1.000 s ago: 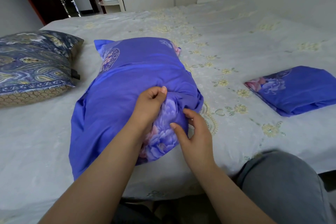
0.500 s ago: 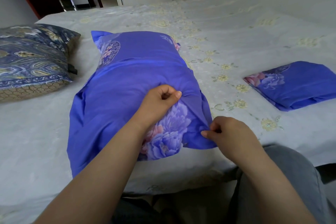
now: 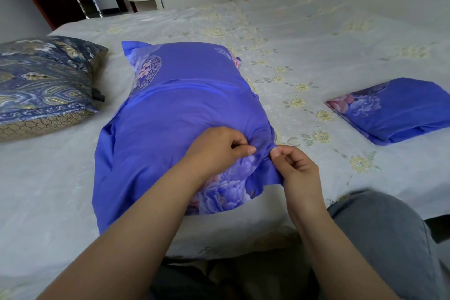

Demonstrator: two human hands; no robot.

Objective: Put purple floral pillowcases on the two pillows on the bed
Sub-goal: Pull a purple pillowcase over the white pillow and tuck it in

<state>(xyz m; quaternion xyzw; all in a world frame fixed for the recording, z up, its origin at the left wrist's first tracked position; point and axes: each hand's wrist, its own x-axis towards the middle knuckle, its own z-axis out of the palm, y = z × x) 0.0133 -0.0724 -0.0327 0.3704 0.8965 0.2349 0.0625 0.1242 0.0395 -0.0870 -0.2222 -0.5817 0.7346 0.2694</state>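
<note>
- A wide bed (image 3: 316, 39) fills the view, covered in a pale grey sheet with a faint woven texture and small embroidered cream flowers.
- In the middle lies a plump, rounded pillow (image 3: 185, 114) inside a smooth, slightly shiny purple pillowcase printed with large pink and lilac flowers; the cloth bunches into loose folds at the near, open end.
- The left hand (image 3: 216, 148) has curled fingers pinching a gathered fold of the pillowcase at that near end.
- The right hand (image 3: 294, 165), just beside it, pinches the loose cloth edge between thumb and fingers.
- A second pillowcase (image 3: 394, 109) of the same purple floral fabric lies folded into a flat rectangle, well apart on the right of the bed.
- At the left edge rests 1 uncovered pillow (image 3: 43, 83), dark blue with a swirling paisley pattern and a tan honeycomb-patterned side band.
- A grey trouser knee (image 3: 379, 234) shows at the lower right.
</note>
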